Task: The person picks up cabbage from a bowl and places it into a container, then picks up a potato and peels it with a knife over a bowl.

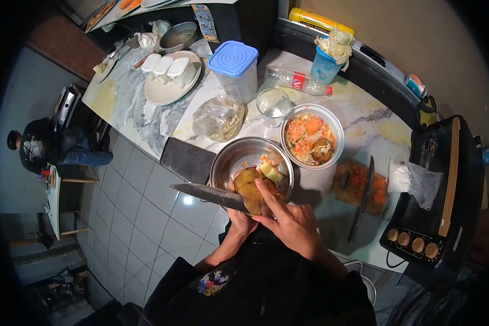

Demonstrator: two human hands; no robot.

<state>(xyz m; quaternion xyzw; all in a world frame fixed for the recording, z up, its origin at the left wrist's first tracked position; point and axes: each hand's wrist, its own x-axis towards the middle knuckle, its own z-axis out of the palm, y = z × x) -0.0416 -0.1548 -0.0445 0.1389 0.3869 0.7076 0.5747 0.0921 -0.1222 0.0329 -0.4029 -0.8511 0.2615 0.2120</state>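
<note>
My left hand point(241, 221) is closed around the underside of a brown-skinned potato point(248, 186), over a steel bowl point(218, 161). My right hand point(294, 225) grips a large knife point(209, 195), its handle hidden in the fingers. The blade points left across the near side of the potato. My right index finger stretches along the potato's right side. Inside the steel bowl lie a pale yellowish piece point(271, 171) and small orange scraps. Just beyond it stands a white bowl point(339, 136) with shredded carrot, pale shreds and another potato point(323, 150).
To the right, a second knife point(368, 185) lies across a cutting board point(341, 176) with chopped carrot, near a toaster oven point(424, 190). Behind are a glass point(274, 108), a plastic bottle point(293, 80), a bag of sprouts point(218, 118) and a blue-lidded container point(233, 58). A person point(43, 144) is far left.
</note>
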